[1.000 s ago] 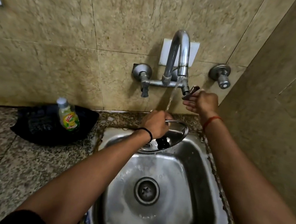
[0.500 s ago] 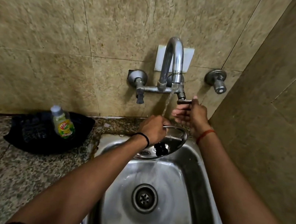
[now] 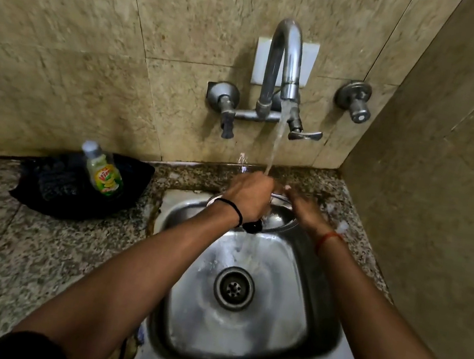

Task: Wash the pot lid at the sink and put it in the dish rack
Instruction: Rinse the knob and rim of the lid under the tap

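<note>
A steel pot lid (image 3: 280, 219) with a black knob is held tilted over the back of the steel sink (image 3: 318, 341), mostly hidden by my hands. My left hand (image 3: 250, 195) grips its rim from above. My right hand (image 3: 305, 207) lies flat on the lid's right side, fingers spread. Water runs from the wall tap (image 3: 283, 62) onto my left hand and the lid, then falls into the basin. The dish rack is not in view.
A dish soap bottle (image 3: 103, 172) stands in a black tray (image 3: 51, 184) on the granite counter (image 3: 16, 253) left of the sink. The tap's right lever (image 3: 305, 134) points sideways. A tiled wall (image 3: 446, 181) closes in on the right.
My right hand has left the tap lever and dropped onto the lid. The water stream is stronger now.
</note>
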